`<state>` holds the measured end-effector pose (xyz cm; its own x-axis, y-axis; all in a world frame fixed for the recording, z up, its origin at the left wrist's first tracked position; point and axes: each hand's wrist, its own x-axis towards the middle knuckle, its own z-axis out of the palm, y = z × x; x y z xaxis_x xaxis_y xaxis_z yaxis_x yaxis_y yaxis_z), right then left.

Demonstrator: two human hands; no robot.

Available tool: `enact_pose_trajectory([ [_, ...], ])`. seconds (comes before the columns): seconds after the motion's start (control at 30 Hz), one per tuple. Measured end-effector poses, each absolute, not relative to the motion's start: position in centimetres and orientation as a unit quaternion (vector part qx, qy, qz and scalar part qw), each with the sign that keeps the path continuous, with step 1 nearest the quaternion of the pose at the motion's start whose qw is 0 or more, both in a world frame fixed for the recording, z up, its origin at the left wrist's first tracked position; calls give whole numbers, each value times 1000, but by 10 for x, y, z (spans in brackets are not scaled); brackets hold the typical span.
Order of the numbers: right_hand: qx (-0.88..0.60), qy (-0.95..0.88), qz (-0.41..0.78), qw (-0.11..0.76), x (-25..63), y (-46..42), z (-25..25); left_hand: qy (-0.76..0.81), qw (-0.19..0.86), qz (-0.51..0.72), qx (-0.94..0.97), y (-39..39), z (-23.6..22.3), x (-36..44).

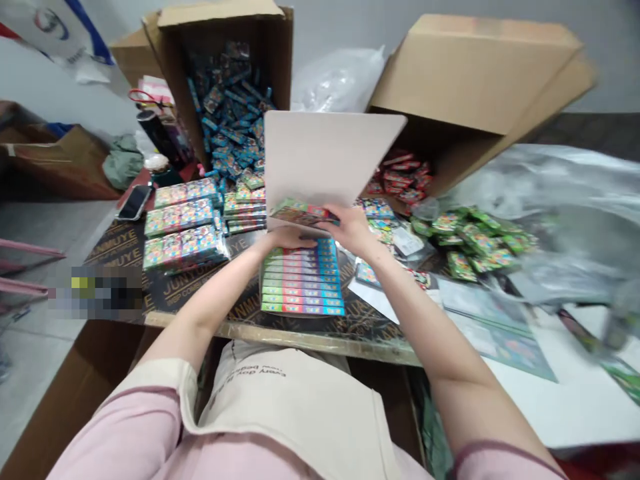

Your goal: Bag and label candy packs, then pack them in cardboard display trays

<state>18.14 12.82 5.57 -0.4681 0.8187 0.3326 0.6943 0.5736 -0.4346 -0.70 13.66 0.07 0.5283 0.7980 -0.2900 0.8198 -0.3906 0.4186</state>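
While R grip (pixel 349 229) pinches pkt (pixel 300 213), L hand (pixel 294 238) touches packs (pixel 303 283).

The dark tabletop (pixel 117 241) reads “ANMUYE” and “JUNYUA” — partly covered; the cream apron (pixel 280 400) reads “Every day”

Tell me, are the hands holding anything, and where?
The right hand holds a colourful packet by its right end; whether the left hand holds anything can't be told.
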Motion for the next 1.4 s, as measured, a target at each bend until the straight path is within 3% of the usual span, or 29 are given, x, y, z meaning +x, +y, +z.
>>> enact_pose_trajectory([
  [0.17, -441, -863, 112, 218, 179, 130, 66, 438, 325, -75, 835, 119, 3, -2],
  [0.37, -439, -888, 57, 125, 188, 103, 56, 577, 69, 34, 813, 42, 13, 8],
  [0.53, -403, -913, -29, 48, 190, 82, 38, 546, 33, 159, 822, 13, 31, -19],
  [0.63, -385, -919, -70, 56, 176, 78, 39, 537, -21, 217, 815, 28, 39, -33],
  [0.83, -345, -928, -116, 84, 154, 72, 30, 540, -6, 72, 838, 55, 35, -32],
  [1.1, -388, -918, 30, 76, 165, 74, 34, 498, 26, -25, 866, 66, 48, -34],
  [1.3, -378, -922, 24, 79, 161, 95, 51, 495, 18, -12, 869, 89, 60, -38],
  [1.4, -367, -921, -22, 126, 167, 89, 42, 487, -4, 75, 870, 77, 55, -39],
])
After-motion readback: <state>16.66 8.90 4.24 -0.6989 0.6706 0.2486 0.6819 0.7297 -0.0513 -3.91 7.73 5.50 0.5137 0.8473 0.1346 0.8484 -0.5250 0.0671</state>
